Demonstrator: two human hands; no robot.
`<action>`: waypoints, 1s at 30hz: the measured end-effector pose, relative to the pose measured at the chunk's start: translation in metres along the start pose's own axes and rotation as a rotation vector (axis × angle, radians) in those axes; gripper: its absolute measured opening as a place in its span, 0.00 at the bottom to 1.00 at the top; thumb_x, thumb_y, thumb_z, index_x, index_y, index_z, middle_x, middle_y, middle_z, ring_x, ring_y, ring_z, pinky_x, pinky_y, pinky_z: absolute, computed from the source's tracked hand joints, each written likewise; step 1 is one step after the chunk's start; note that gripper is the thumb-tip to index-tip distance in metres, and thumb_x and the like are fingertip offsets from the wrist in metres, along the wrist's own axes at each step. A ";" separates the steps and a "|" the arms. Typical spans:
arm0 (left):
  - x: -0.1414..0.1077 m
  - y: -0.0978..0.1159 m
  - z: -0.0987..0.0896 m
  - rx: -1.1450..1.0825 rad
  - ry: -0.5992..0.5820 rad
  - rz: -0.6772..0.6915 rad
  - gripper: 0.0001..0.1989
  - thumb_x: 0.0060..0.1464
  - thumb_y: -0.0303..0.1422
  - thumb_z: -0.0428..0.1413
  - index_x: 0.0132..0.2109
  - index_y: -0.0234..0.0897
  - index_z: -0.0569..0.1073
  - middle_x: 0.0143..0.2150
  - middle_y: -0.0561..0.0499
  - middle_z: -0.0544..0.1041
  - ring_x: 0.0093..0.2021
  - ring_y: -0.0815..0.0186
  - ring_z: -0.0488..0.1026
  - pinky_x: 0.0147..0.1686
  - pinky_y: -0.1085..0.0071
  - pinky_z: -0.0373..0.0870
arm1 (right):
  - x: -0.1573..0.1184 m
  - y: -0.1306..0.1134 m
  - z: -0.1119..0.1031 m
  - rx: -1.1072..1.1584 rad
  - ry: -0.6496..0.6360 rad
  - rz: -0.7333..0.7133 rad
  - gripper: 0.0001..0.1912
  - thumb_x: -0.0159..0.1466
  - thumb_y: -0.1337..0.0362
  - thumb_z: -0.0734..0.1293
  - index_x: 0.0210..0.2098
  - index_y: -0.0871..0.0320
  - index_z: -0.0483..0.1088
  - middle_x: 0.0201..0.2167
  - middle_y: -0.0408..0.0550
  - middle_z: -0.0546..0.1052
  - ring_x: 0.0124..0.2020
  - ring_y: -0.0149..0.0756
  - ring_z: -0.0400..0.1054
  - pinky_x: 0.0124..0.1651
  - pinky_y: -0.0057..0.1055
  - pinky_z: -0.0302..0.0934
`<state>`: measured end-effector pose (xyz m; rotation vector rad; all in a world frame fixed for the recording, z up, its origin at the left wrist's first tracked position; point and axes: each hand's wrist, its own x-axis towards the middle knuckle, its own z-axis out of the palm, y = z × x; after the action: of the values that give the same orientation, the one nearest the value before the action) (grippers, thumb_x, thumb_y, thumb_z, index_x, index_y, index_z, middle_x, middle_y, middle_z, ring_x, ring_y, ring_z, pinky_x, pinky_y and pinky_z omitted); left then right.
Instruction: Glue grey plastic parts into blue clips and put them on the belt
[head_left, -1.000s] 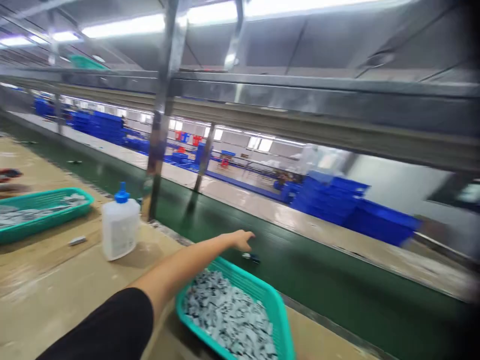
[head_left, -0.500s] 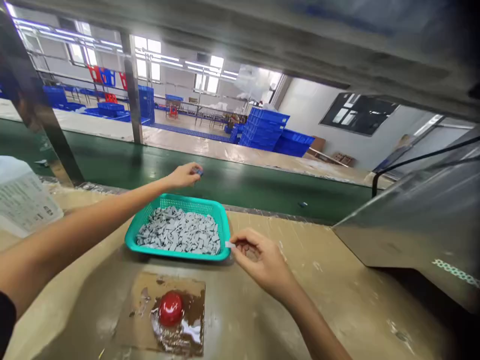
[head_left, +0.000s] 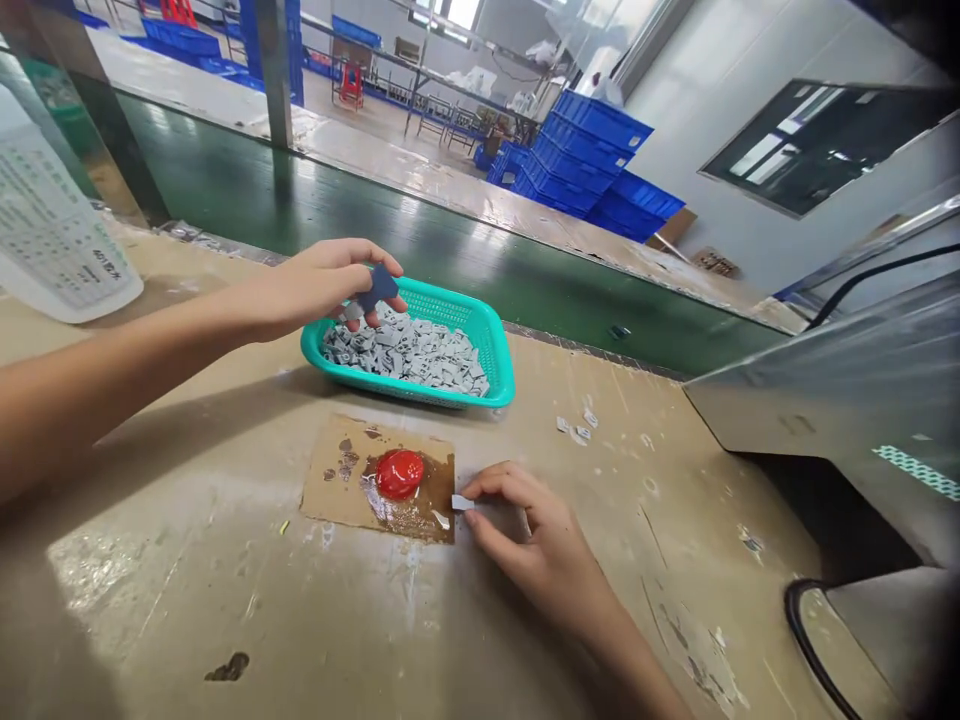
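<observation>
A long tan work bench [head_left: 187, 590], scuffed and stained, fills the lower frame, with a green conveyor belt [head_left: 375, 225] running behind it and a stack of blue plastic crates [head_left: 589, 165] in the upper middle distance. A grey steel machine housing [head_left: 825, 400] stands at the right edge, and a white plastic jug [head_left: 52, 220] sits at the upper left. On the bench, a teal plastic mesh basket [head_left: 480, 330] holds a heap of small grey rubbery pieces [head_left: 405, 352]. Below it lies a square of brown cardboard [head_left: 330, 480] carrying a glossy red blob [head_left: 399, 474] in a wet brown smear. The left hand [head_left: 322, 285] hovers over the basket, fingers curled, grasping a dark slate-grey piece [head_left: 379, 288]. The right hand [head_left: 525, 530] rests low at the cardboard's right edge, pinching a small pale grey strip [head_left: 462, 503] between thumb and forefinger, just beside the red blob.
</observation>
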<state>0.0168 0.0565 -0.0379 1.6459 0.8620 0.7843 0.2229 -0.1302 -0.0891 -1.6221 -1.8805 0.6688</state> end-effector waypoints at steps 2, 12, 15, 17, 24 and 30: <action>-0.002 0.001 0.000 -0.005 -0.005 -0.004 0.13 0.47 0.24 0.44 0.41 0.33 0.66 0.38 0.46 0.73 0.28 0.70 0.68 0.26 0.75 0.63 | 0.001 -0.001 0.000 -0.048 -0.007 0.015 0.04 0.56 0.71 0.61 0.31 0.58 0.67 0.31 0.46 0.69 0.36 0.36 0.63 0.40 0.34 0.56; -0.009 0.001 0.000 0.068 -0.205 -0.046 0.12 0.43 0.30 0.53 0.38 0.35 0.69 0.33 0.49 0.70 0.30 0.69 0.67 0.25 0.76 0.59 | 0.009 0.002 0.004 -0.117 0.018 -0.007 0.05 0.57 0.69 0.61 0.31 0.57 0.69 0.29 0.45 0.67 0.34 0.37 0.62 0.38 0.34 0.55; -0.009 0.000 0.003 0.191 -0.124 -0.014 0.15 0.38 0.28 0.56 0.39 0.36 0.70 0.40 0.49 0.69 0.29 0.72 0.65 0.26 0.76 0.59 | 0.012 0.002 0.005 -0.105 0.044 0.012 0.05 0.57 0.69 0.62 0.31 0.57 0.70 0.30 0.46 0.67 0.35 0.37 0.62 0.38 0.34 0.56; -0.009 0.000 0.004 0.227 -0.076 -0.021 0.15 0.39 0.27 0.55 0.39 0.36 0.71 0.41 0.49 0.69 0.31 0.71 0.66 0.28 0.76 0.59 | 0.013 0.003 0.005 -0.105 0.061 0.027 0.05 0.56 0.68 0.62 0.31 0.58 0.70 0.30 0.47 0.67 0.35 0.38 0.62 0.38 0.34 0.56; -0.012 -0.002 0.008 0.147 -0.086 -0.007 0.17 0.42 0.29 0.54 0.43 0.35 0.72 0.32 0.50 0.70 0.27 0.72 0.67 0.29 0.74 0.62 | 0.010 0.003 0.007 -0.139 0.088 0.031 0.05 0.56 0.68 0.63 0.31 0.58 0.70 0.30 0.48 0.68 0.34 0.38 0.63 0.37 0.34 0.57; -0.012 -0.007 0.013 0.127 -0.062 0.106 0.16 0.37 0.31 0.59 0.38 0.33 0.72 0.36 0.48 0.70 0.34 0.67 0.68 0.31 0.74 0.64 | 0.011 -0.001 -0.006 -0.146 0.143 -0.013 0.04 0.57 0.67 0.62 0.30 0.57 0.69 0.30 0.47 0.67 0.33 0.37 0.63 0.36 0.32 0.57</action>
<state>0.0205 0.0407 -0.0487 1.8312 0.8000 0.7595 0.2251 -0.1191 -0.0830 -1.6982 -1.8704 0.4068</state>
